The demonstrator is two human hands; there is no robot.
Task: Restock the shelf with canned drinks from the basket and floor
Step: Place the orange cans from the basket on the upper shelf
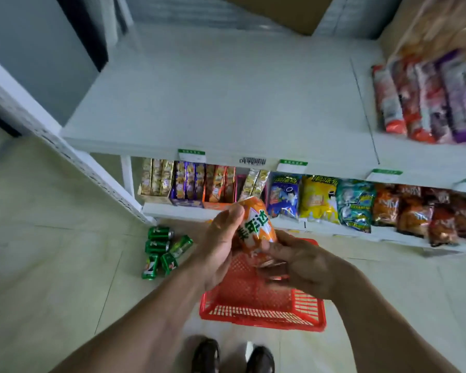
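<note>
An orange drink can [255,227] with green lettering is held between both hands above a red plastic basket [264,313] on the floor. My left hand [221,243] grips the can's left side with the thumb on top. My right hand [299,262] holds its lower end from the right, fingers curled under it. Several green cans [162,249] lie and stand on the floor tiles left of the basket. The wide white shelf [213,103] in front is bare on its left and middle.
Snack packs [425,103] stand at the right end of the white shelf. The lower shelf [307,200] is packed with biscuit boxes and chip bags. A white shelf upright [65,146] runs diagonally at left. My shoes [232,356] show below the basket.
</note>
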